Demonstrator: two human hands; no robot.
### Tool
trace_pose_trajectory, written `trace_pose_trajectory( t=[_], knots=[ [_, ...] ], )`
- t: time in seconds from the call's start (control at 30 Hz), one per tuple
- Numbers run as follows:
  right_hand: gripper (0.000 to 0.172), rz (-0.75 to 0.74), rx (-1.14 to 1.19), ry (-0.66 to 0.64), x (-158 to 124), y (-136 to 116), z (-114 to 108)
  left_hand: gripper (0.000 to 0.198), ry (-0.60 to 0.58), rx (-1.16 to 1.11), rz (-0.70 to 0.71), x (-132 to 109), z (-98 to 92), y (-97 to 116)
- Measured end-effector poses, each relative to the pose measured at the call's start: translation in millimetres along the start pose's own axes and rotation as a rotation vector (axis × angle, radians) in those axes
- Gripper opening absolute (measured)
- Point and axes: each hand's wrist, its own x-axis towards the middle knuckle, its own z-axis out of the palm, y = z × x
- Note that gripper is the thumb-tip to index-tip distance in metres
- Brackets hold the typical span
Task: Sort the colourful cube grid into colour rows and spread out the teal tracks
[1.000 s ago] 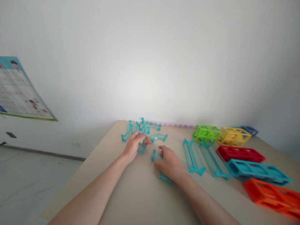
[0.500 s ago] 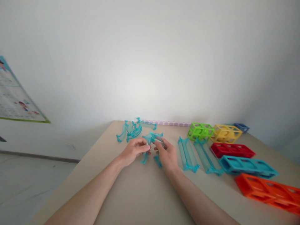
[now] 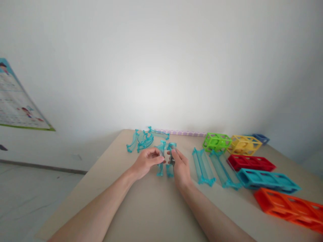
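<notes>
My left hand (image 3: 146, 162) pinches a clear teal curved track piece (image 3: 160, 158) just above the beige table (image 3: 151, 208). Beside it my right hand (image 3: 180, 166) grips a second teal curved track piece (image 3: 171, 158). The two pieces stand side by side, nearly touching, between my fingertips at the table's middle. Both hands have their fingers closed around the pieces.
A pile of curved teal tracks (image 3: 142, 139) lies behind my hands. Two straight teal tracks (image 3: 202, 162) lie to the right. Further right sit green (image 3: 217, 142), yellow (image 3: 244, 144), red (image 3: 250, 162), teal (image 3: 267, 180) and orange (image 3: 290, 207) lattice blocks. A white wall stands behind the table.
Both hands lifted a curved piece each and brought them together at the centre; the pieces turned from crossed to side by side and roughly parallel.
</notes>
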Motion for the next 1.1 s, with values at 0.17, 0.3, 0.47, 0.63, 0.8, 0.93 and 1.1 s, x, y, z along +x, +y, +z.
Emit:
trace_pose_trajectory(
  t=[0.17,0.3,0.47,0.63,0.8,0.93,1.1],
  knots=[
    [0.031,-0.050,0.083,-0.120,-2,2,4,0.020,-0.056,0.025,0.030,1,-1.1,-3],
    [0.032,-0.050,0.065,-0.137,-3,-1,4,0.023,-0.064,0.090,0.021,2,-2.9,-5],
    [0.037,-0.060,0.029,-0.157,-2,-1,2,0.023,-0.088,0.083,0.012,2,-3.6,-5],
    [0.037,-0.061,0.012,-0.142,0,2,2,0.022,-0.099,0.108,0.005,3,-4.6,-5],
    [0.038,-0.083,-0.036,-0.103,1,3,0,0.020,-0.121,0.328,0.051,1,-3.9,-7],
    [0.038,-0.048,-0.030,-0.068,4,5,-5,0.034,-0.158,0.656,0.155,-3,-0.7,-11],
    [0.042,-0.007,-0.007,-0.049,7,5,-6,0.028,-0.127,0.802,0.196,-4,1.5,-11]
  ],
)
